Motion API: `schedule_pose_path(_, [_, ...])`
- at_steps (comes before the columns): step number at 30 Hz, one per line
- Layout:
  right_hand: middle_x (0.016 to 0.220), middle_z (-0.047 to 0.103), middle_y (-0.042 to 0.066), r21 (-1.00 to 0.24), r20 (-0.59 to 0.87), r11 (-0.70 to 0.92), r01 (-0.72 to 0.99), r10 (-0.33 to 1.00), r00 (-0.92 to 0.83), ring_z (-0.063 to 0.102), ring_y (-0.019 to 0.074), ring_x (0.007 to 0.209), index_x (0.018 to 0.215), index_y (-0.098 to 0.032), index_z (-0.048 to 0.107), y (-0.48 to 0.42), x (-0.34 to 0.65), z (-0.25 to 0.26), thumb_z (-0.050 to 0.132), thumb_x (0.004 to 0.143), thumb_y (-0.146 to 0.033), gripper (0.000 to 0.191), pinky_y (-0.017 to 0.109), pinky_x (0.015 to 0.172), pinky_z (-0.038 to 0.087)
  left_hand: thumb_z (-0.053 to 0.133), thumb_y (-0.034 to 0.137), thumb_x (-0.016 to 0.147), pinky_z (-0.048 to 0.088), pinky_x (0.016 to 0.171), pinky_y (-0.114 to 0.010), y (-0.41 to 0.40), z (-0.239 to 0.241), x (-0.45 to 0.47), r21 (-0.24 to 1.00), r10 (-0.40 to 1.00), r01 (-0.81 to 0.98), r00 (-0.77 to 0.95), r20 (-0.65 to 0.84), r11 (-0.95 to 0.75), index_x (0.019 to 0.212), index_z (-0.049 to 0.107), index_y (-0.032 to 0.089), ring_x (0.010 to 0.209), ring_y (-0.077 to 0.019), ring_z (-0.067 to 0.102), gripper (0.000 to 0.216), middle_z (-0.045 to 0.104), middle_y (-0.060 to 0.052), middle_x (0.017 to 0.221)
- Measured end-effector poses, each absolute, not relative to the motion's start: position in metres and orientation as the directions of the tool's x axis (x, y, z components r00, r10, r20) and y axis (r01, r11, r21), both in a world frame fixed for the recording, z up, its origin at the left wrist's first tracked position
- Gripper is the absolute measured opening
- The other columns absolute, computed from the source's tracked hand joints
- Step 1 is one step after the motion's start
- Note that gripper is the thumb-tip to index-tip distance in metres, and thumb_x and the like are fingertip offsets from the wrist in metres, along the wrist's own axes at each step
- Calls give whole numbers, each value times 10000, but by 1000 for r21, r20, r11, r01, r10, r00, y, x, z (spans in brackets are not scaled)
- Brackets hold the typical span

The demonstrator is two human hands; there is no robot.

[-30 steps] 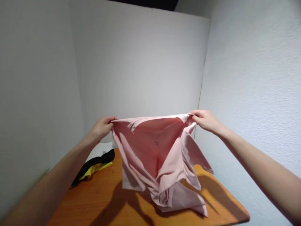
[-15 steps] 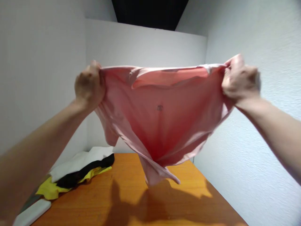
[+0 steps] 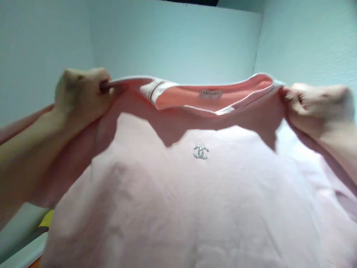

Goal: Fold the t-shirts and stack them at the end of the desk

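Left hand [image 3: 83, 91] and right hand [image 3: 315, 106], both curled tight (blurry), grip pink shirt [image 3: 195, 201] by the shoulders. Hard outward pulling could overstretch the neckline [image 3: 189, 97].

Pink shirt [image 3: 178, 201] — fingers [image 3: 297, 98] gripping shoulders (neck label [image 3: 211, 93] showing)

Pale walls [image 3: 178, 44], cool blue-green light
Left wall [image 3: 41, 41] behind the left hand [image 3: 82, 93], rougher right wall [image 3: 312, 44] behind the right hand [image 3: 318, 106], back wall [image 3: 173, 33] between and beyond; dark gap [image 3: 199, 2] above it. Low under the left hand, a sliver of orange tabletop [image 3: 35, 263].
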State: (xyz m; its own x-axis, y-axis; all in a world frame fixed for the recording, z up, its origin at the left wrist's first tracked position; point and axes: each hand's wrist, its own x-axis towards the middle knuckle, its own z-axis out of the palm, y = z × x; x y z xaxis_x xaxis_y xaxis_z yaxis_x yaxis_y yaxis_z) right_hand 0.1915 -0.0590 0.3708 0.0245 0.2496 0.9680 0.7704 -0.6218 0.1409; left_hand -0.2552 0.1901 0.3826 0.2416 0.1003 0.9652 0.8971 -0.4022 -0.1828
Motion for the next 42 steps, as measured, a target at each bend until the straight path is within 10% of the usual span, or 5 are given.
schedule_pose_path(6, [701,663,74,384,831,-518,765,555,-41,559,158,599,690,-184,591,-25,297,265,59,999,-565,724,294,531,221,377,563,902,307,543,-248,229,277,-143,-120,465,789,469,751,-602,658,602,181,544,-134,509,506,558,-11,589])
schedule_pose_path(12, [1117,631,182,214,529,-556,803,757,383,589,278,1005,1147,-113,577,116,308,185,342,1011,-399,394,319,741,379,374,397,937,422,856,-370,312,176,-39,-84,683,838,493,539,-539,1148,584,104,1072,-296,576,419,615,-194,1136])
schedule_pose_path(22, [1478,364,196,31,81,-648,761,760,644,308,419,1344,1459,-205,384,124,283,-46,317,930,-642,688,587,1012,274,315,535,945,240,1102,-554,316,-42,-35,-29,803,808,588,96,-588,1425,433,215,1416,-349,275,589,325,-138,1539])
schedule_pose_path(26, [1588,145,112,-58,14,-653,756,756,654,90,425,1422,1516,-307,241,124,312,-81,165,887,-745,770,663,1056,116,216,635,922,180,1102,-623,332,-59,-39,66,838,836,545,3,-544,1496,305,270,1456,-362,132,687,139,-90,1597])
schedule_pose_path(42, [1598,124,57,-68,61,-586,807,805,590,83,372,1439,1512,-329,246,182,348,-88,189,904,-719,724,626,1094,99,203,649,913,165,1115,-620,367,-72,-22,54,877,876,474,77,-479,1500,294,292,1461,-341,129,693,164,-61,1596])
